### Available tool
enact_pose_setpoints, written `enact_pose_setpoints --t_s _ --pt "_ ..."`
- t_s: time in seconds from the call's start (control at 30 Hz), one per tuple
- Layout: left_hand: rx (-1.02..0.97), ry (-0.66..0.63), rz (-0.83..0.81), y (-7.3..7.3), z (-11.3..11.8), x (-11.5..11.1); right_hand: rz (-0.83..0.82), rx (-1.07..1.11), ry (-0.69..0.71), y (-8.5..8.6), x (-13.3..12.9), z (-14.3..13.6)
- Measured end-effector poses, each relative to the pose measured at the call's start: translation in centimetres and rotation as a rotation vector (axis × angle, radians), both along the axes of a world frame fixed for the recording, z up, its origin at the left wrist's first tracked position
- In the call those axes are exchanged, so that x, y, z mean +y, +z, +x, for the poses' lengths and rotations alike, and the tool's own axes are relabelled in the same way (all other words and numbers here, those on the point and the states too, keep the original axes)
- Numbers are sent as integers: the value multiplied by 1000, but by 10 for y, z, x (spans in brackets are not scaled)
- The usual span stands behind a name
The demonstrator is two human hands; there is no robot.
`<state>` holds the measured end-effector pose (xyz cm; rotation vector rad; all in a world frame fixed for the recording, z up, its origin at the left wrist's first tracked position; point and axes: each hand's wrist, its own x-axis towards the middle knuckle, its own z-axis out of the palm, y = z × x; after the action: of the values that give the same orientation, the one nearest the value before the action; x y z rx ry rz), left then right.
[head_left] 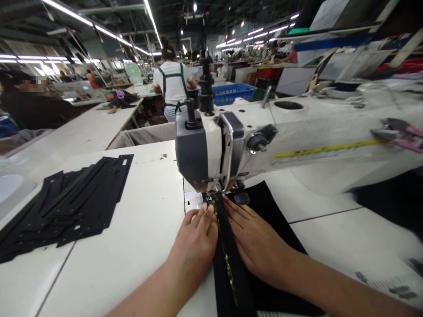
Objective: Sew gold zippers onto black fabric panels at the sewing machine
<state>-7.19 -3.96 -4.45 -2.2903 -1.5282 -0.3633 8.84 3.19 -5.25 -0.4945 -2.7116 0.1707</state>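
Observation:
A white sewing machine [214, 141] stands over the table, its needle area just ahead of my fingertips. Under it runs a black strip [228, 229] with a gold-coloured zipper [227, 262] along it. My left hand [196, 237] pinches the strip's left edge close to the presser foot. Flat on the black fabric, at the strip's right side, lies my right hand [256, 237], fingers stretched toward the foot. A larger black fabric piece [264, 202] extends beneath my right hand. The needle tip itself is hard to make out.
Black flat pieces with small holes [89, 198] lie piled at the left. Pink-handled snips [401, 132] rest on the machine arm above yellow measuring tape [324, 149]. Farther back are a blue basket [233, 92], a person in a green-strapped apron [173, 83] and another person at far left.

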Motion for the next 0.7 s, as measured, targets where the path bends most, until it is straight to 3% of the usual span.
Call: enact_pose_setpoints --t_s 0.37,0.53,0.7 --pt "-55 -54 -6 3 -8 7 -45 18 8 1 7 -5" --pt "-134 -15 -43 7 -9 14 -91 60 45 4 16 -4" --pt "-181 8 -62 4 -13 12 -50 167 108 15 -15 19"
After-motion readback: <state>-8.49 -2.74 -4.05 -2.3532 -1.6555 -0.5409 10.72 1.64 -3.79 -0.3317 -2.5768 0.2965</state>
